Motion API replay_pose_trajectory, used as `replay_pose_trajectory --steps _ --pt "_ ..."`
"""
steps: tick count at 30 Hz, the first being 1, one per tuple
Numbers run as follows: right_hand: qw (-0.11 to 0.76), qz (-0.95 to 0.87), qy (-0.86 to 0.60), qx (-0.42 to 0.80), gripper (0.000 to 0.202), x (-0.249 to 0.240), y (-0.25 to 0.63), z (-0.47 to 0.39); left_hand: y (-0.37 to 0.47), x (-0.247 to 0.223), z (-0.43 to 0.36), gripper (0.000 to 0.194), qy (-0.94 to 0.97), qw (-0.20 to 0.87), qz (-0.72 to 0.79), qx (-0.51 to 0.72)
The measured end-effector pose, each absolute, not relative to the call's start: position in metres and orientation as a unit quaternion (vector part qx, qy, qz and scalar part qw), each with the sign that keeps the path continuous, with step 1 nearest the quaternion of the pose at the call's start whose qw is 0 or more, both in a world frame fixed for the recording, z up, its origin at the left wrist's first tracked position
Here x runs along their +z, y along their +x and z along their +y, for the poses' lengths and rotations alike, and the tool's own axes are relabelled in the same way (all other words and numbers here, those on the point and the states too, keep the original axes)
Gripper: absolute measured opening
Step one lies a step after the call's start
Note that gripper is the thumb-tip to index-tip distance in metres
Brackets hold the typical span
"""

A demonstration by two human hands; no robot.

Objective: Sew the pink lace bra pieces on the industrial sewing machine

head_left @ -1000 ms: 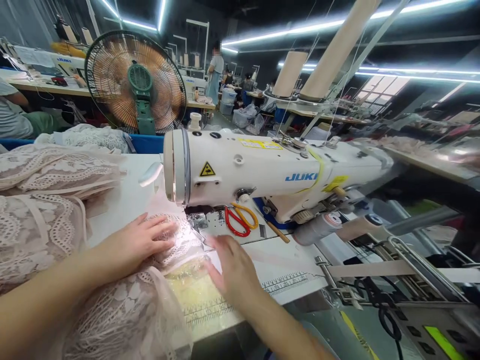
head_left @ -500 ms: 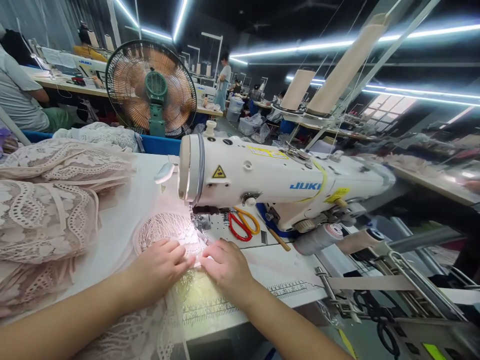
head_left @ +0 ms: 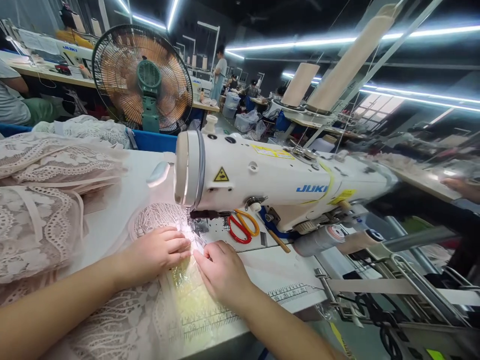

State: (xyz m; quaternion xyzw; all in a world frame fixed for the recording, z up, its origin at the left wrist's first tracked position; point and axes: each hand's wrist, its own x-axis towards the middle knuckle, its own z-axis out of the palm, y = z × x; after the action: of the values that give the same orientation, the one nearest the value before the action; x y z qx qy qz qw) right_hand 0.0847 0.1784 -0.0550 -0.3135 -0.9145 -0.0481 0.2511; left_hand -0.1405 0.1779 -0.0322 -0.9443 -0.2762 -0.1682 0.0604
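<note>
Pale pink lace fabric [head_left: 155,218] lies under the needle end of a white sewing machine [head_left: 240,170], lit by its lamp. My left hand [head_left: 163,254] rests on the lace with its fingers close together, pressing it down just in front of the needle. My right hand [head_left: 221,267] pinches the fabric's edge to the right, thumb and bent fingers together. The two hands are a small gap apart. More lace [head_left: 123,320] hangs down past the table's front edge, below my left forearm.
Scissors with red and orange handles [head_left: 240,227] lie behind my right hand. Folded lace [head_left: 33,225] is piled at the left. A fan [head_left: 144,80] stands behind the blue edge; thread cones [head_left: 302,84] rise at the right. People sit farther back.
The view has shifted slightly. My left hand has flattened over the lace, and my right hand's fingers have curled in more. The gap between the hands has widened a little.
</note>
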Motion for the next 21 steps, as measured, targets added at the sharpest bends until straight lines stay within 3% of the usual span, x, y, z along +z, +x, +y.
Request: replay_pose_trajectory --steps 7,21 --pt "0.236 -0.917 -0.318 -0.05 0.01 -0.055 0.084 0.177 -0.151 -0.03 0.196 0.034 -0.95 0.109 -0.258 -0.136" --pt "0.23 -0.922 -0.311 -0.032 0.011 -0.057 0.085 0.178 -0.164 -0.026 0.22 0.037 -0.942 0.09 -0.294 -0.137"
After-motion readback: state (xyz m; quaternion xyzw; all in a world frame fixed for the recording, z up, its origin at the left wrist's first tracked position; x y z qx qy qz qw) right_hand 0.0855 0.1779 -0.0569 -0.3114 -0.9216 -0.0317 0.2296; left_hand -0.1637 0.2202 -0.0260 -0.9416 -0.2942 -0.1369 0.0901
